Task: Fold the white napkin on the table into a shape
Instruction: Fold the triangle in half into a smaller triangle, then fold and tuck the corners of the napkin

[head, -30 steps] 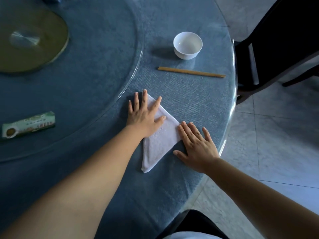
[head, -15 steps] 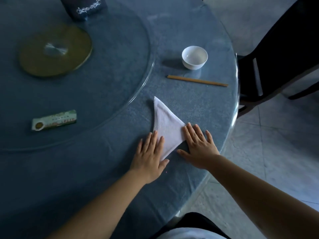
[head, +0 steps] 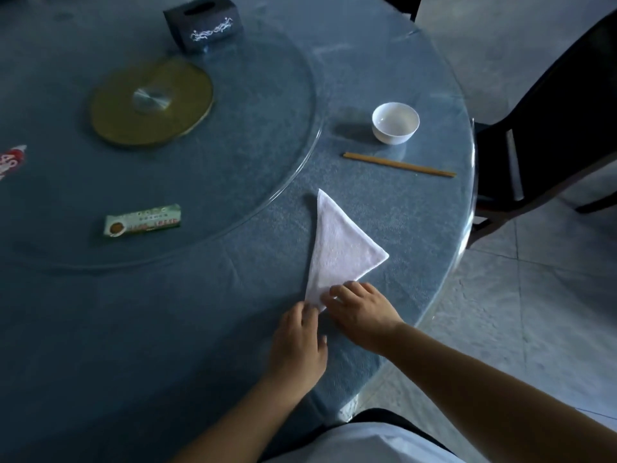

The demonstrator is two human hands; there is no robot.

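Both hands down at the near tip of the white napkin [head: 337, 248]. Left hand [head: 297, 342] knuckles up, fingers curled, fingertips at the napkin's nearest corner; whether cloth is actually pinched, cannot tell. Right hand [head: 362, 310] just beside it, fingers bent and lying over that same corner, thumb side toward the left hand. Hands nearly touching each other.

Napkin folded into a long triangle, flat on the blue-covered worktop [head: 167, 329], near the right-hand edge. One sharp point aimed away, one point out to the right, the third under the fingers.

Beyond the napkin, well apart: a pair of wooden chopsticks [head: 399, 164] lying crosswise, and behind them a small white bowl [head: 395, 122], upright.

To the left, on the round glass turntable [head: 287, 182]: a green and white wrapped packet [head: 143, 220] lying on its side. Farther in, a flat gold-coloured disc [head: 152, 101] with a metal hub at its centre. Farther still, a dark tissue box [head: 202, 23] with a white pattern on its side. At the far left edge, a bit of red and white packaging [head: 11, 160], mostly cut off.

Right of the worktop, a dark chair [head: 547, 128] on a pale tiled floor [head: 534, 312].
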